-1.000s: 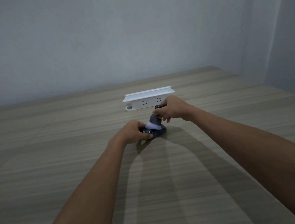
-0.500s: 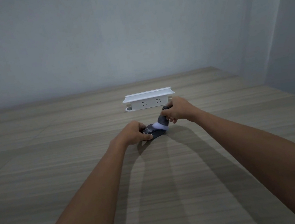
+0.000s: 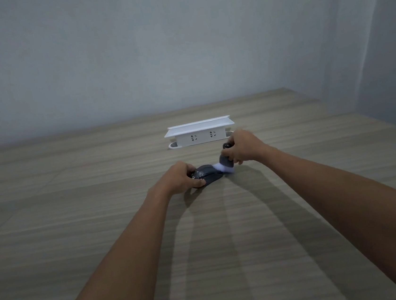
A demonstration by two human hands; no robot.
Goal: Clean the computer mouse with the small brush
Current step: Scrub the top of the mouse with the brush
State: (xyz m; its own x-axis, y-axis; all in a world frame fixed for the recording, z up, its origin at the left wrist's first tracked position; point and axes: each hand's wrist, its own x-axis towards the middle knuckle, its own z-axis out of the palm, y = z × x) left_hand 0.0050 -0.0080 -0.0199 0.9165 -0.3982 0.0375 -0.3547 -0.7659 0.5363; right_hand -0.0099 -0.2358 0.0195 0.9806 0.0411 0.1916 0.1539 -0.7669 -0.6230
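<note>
A dark grey computer mouse (image 3: 208, 175) lies flat on the wooden table (image 3: 101, 222), a little beyond the middle. My left hand (image 3: 179, 178) grips its left end, thumb on the near side. My right hand (image 3: 243, 148) holds the small brush (image 3: 225, 164) by its dark handle. The brush's white-tipped bristles rest against the mouse's right end, close to the tabletop.
A white power strip box (image 3: 200, 132) with two sockets facing me stands just behind the hands. The table's right edge (image 3: 350, 110) runs diagonally past my right forearm. A pale wall rises behind the table.
My right hand has drawn the brush rightward across the mouse, from its top to its right end. The left hand and the mouse have stayed in place.
</note>
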